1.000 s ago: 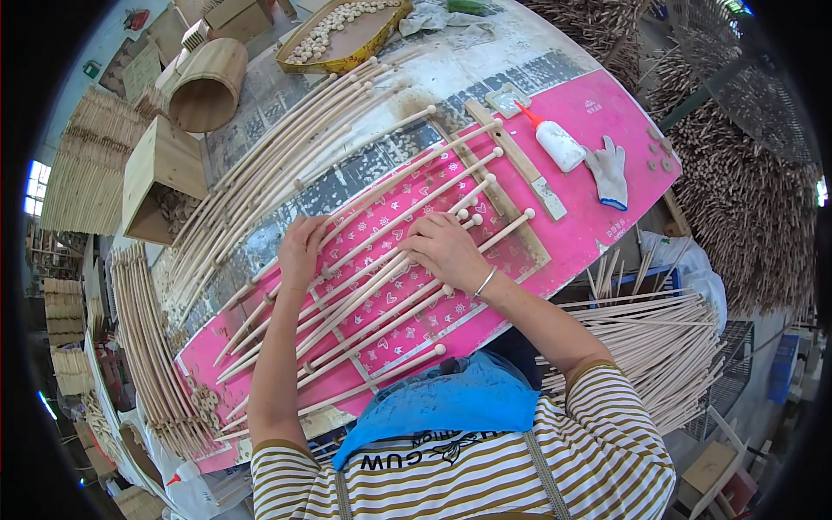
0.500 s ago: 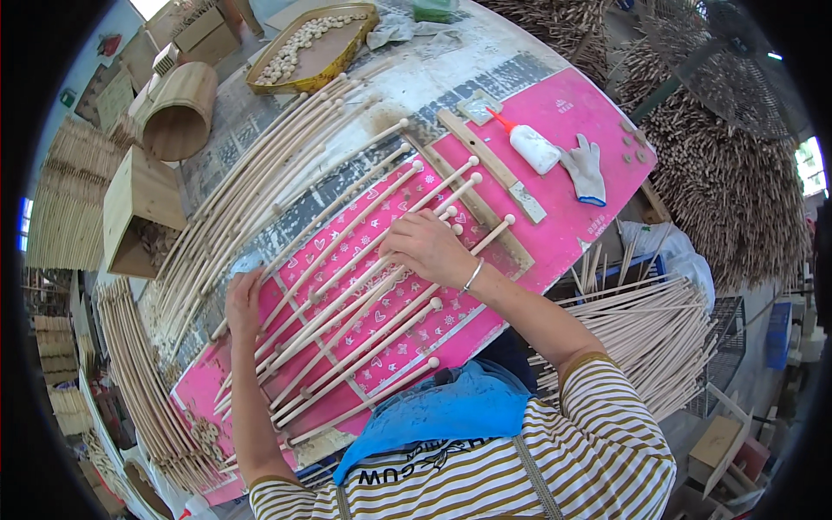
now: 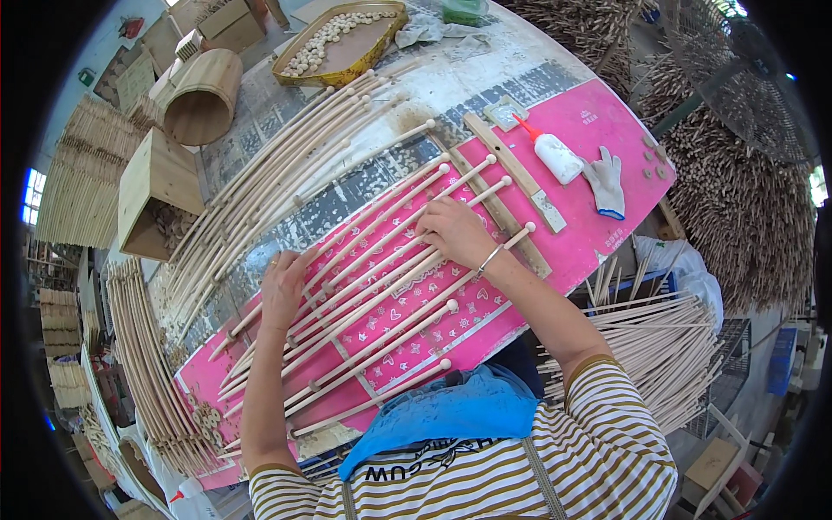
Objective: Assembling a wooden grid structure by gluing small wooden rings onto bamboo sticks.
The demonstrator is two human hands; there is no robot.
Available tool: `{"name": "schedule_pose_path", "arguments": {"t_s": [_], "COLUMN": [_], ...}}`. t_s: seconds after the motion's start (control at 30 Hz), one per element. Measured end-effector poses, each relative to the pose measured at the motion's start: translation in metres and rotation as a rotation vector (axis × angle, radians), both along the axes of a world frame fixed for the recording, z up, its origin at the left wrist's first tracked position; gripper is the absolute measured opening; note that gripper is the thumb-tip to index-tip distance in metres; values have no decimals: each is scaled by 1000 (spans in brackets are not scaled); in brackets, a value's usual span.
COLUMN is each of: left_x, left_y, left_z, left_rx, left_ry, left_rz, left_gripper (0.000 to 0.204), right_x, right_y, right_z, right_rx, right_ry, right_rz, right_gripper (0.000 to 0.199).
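Several slim wooden sticks with round ball ends (image 3: 507, 181) lie slanted across a pink patterned sheet (image 3: 394, 360), balls toward the far right. My right hand (image 3: 459, 232) rests over the middle sticks near their ball ends, fingers curled down and closed on a stick; its fingertips are partly hidden. My left hand (image 3: 284, 290) is at the lower halves of the farther sticks, its fingers bent and closed around a stick there. Small wooden rings sit on some sticks, such as the ring (image 3: 313, 386) near the front.
More ball-ended sticks (image 3: 260, 186) lie beyond the sheet. A glue bottle (image 3: 557, 158) with a red tip, a white glove (image 3: 606, 182) and wooden strips (image 3: 517, 173) are at the right. A yellow tray (image 3: 368, 56) holds wooden balls. A wooden box (image 3: 160, 186) stands left; stick bundles (image 3: 641, 355) lie right.
My left hand has moved right and inward over the sticks. My right hand stays over the middle sticks, some of which have shifted together beneath it. The whole view has shifted slightly.
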State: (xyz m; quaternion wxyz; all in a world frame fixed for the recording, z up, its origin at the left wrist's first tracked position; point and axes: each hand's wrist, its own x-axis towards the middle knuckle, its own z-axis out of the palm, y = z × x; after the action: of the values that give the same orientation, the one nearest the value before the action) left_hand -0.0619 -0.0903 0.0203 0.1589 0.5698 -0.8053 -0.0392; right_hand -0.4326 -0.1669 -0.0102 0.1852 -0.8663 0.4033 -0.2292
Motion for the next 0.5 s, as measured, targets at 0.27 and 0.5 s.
{"name": "schedule_pose_path", "arguments": {"t_s": [0.27, 0.5], "left_x": [-18, -15], "left_y": [-7, -17], "left_z": [1, -6], "left_rx": [-38, 43], "left_ry": [125, 160], "left_rz": [-17, 20], "left_gripper": [39, 44], "right_x": [21, 48], "right_y": [-20, -58], "right_z": [14, -13], "right_rx": [-219, -67], "right_ry": [14, 16], "right_rz": [-3, -7], "right_gripper": [19, 16]}}
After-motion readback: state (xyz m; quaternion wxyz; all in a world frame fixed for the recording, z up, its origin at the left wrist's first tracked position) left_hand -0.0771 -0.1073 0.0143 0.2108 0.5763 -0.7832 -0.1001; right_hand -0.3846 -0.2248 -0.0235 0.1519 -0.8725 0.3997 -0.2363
